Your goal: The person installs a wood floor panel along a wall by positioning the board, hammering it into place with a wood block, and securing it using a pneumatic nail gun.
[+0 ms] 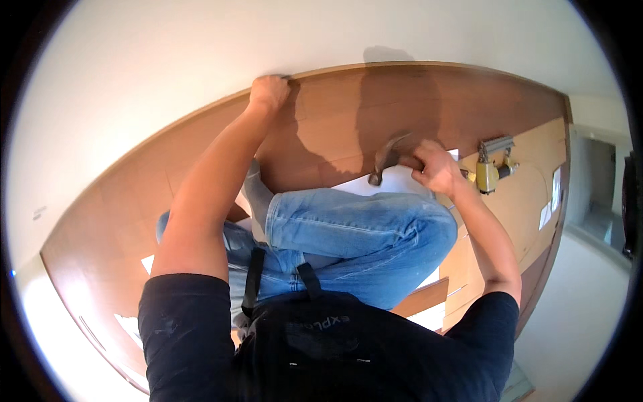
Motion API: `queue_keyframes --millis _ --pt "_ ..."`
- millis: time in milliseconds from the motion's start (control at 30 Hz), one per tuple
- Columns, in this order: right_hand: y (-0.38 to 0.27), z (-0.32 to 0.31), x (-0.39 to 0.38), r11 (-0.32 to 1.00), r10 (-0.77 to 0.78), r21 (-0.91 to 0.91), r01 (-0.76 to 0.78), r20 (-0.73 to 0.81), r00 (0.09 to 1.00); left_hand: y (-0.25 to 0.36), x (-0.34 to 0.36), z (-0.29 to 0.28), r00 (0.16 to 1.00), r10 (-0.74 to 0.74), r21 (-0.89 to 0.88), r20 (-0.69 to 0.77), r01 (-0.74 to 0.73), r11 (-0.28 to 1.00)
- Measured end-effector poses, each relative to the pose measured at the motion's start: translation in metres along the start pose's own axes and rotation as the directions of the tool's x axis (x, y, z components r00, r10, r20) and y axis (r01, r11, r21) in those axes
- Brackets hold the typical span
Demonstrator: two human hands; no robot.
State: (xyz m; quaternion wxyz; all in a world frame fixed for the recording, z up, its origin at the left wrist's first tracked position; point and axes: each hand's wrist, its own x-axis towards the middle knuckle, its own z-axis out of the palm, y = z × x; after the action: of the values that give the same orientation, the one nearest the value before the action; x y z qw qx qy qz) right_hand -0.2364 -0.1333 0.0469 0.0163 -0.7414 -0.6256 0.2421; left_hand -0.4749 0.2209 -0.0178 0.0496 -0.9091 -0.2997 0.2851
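My left hand (268, 94) is closed at the narrow wooden strip (321, 68) where the white wall meets brown wood planks (327, 117); what its fingers hold, if anything, is hidden. My right hand (435, 167) grips a claw hammer (382, 165), its head over the planks beside a white sheet (362, 184). To the right of that hand a yellow-and-silver nail gun (487, 175) lies on tan board (536, 154). My jeans-clad legs (341, 221) are folded beneath my arms, with a grey-socked foot (258, 197) near the planks.
The white wall (201, 53) runs along the far edge, curved by the lens, with my shadow on it and the planks. At the right are a recessed opening (596, 181) and white wall. More boards and pale sheets lie around my legs.
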Motion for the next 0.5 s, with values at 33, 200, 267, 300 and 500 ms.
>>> queue_keyframes --millis 33,200,267,300,500 --pt "-0.010 -0.012 0.010 0.997 0.004 0.077 0.005 -0.114 0.993 0.001 0.001 0.003 1.000 -0.008 -0.049 -0.008 0.007 0.999" --pt "-0.069 -0.043 0.105 0.675 0.133 0.656 0.338 -0.559 0.818 -0.009 0.003 -0.001 0.997 0.080 -0.056 0.018 -0.078 0.995" --pt "-0.105 -0.057 0.155 0.187 0.104 0.786 0.589 -0.612 0.784 -0.009 -0.002 -0.006 0.998 0.067 -0.089 0.009 -0.066 0.994" --pt "-0.120 -0.059 0.176 0.160 0.085 0.711 0.685 -0.701 0.708 -0.010 -0.003 -0.007 0.998 0.059 -0.110 0.010 -0.058 0.992" --pt "-0.148 -0.024 0.241 0.596 -0.013 0.216 0.773 -0.960 0.279 -0.005 0.004 -0.003 0.985 0.168 0.000 -0.025 -0.168 0.986"
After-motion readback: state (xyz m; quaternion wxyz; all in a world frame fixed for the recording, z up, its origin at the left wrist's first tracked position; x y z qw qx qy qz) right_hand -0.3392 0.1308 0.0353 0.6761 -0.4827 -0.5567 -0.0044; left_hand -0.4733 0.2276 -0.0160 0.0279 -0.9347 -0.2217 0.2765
